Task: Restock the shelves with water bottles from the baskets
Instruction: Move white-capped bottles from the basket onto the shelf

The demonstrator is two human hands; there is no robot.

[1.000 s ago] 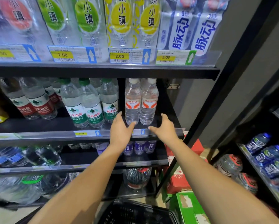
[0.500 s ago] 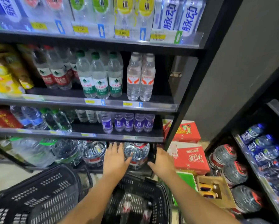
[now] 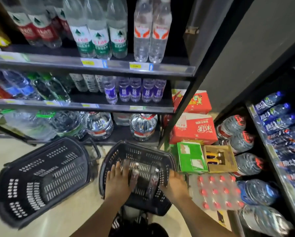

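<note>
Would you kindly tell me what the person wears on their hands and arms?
The left hand and right hand are bare, ungloved. The left forearm and right forearm show no sleeve, watch or bracelet to the frame's edge. Blur would hide any ring.

Two baskets (image 3: 40, 177) (image 3: 138, 148), two hands (image 3: 117, 183) (image 3: 175, 187)

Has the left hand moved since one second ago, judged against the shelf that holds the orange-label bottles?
Yes. The left hand went down, from the front edge of that shelf into the basket on the floor below it.
</note>
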